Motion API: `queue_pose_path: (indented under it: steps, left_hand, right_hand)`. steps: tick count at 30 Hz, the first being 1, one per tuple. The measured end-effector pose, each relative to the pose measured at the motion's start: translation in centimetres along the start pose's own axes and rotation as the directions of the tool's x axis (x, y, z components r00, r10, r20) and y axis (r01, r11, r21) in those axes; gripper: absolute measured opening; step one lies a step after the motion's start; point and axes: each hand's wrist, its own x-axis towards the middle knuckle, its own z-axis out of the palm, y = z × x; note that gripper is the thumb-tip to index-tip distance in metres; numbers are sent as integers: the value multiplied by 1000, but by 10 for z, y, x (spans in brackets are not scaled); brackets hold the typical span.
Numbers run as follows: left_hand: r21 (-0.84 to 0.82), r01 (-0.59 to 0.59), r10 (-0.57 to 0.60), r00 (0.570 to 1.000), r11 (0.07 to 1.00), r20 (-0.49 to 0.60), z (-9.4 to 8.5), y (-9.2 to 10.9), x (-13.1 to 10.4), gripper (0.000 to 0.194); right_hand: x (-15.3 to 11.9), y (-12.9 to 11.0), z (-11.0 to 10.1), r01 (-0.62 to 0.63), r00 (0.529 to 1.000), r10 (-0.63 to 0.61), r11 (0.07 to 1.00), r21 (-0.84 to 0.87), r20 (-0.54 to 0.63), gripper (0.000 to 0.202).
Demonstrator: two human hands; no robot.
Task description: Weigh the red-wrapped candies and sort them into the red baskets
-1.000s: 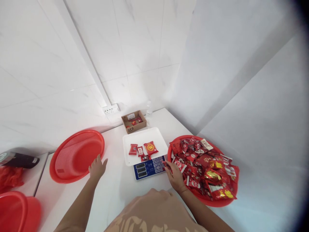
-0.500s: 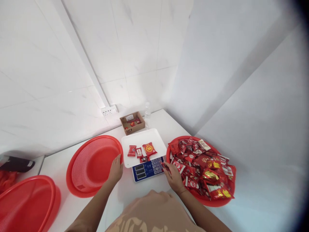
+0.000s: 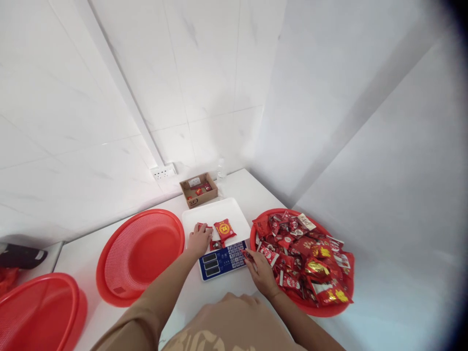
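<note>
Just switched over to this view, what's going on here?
A person's left hand is over a small packet on the white tray of a scale; its grip can't be made out. The right hand holds another packet beside the keypad, near a basket heaped with packets. A larger packet lies on the tray.

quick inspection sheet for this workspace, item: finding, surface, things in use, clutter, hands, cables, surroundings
surface: white table
things in use: digital scale with white tray; large red packet on the tray; right basket heaped with wrapped packets
clutter: two more red baskets at left, cardboard box holding packets, clear bottle, dark cylinder
hands: left hand over the tray, fingers at a small packet, grip unclear; right hand holds a small red packet near the keypad
cables: nothing seen
surroundings: tiled wall, socket
</note>
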Motion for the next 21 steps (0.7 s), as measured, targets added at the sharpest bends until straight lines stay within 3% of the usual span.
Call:
queue_pose_path:
  steps: [8,12,17,21]
  left_hand:
    - [-60,24,-24,1000,998,-10,-11,-9,6,39]
    - [-111,87,-99,990,990,-105,-26,-19,0,39]
    - [-203,263,-314,906,943,-285,-55,-53,-35,42]
    - [-232,398,-449,860,888,-243,-55,-83,-64,51]
  right_hand:
    - [0,1,1,8,1000,-8,1000,-16,10,31]
    - [-1,2,2,7,1000,-7,1000,-12,13,31]
    - [0,1,0,-3,1000,3,1000,1,26,31]
    - [0,0,-1,-13,999,13,1000,-1,41,32]
